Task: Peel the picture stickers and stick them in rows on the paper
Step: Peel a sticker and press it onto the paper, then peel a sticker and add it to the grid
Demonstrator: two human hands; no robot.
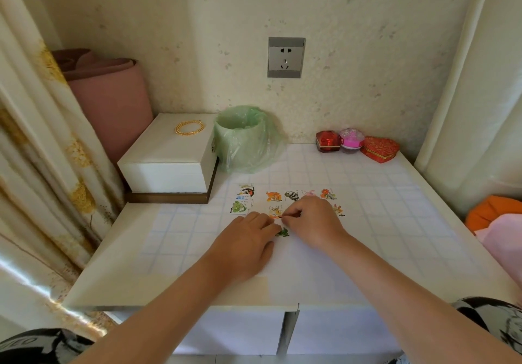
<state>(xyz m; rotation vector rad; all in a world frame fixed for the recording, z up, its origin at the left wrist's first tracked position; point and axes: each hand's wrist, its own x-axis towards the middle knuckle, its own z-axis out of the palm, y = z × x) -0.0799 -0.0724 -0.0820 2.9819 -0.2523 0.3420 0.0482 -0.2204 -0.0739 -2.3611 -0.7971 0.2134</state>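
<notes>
Head: green sticker (282, 232) between fingers (269, 226)

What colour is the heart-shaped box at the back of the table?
Red with a gold pattern, seen in the head view.

White paper (197, 239) carries a faint blue grid. The stickers (299, 195) show orange, grey, pink and green cartoon pictures. The bench (118, 287) is white. The bin (243, 137) has a pale green liner. The box (166, 160) is white on a brown base, with a gold ring (189, 128) on top. Three small cases (357, 144) are red and pink. The curtain (42, 137) is cream with yellow flowers. The wall socket (286, 57) is grey.
</notes>
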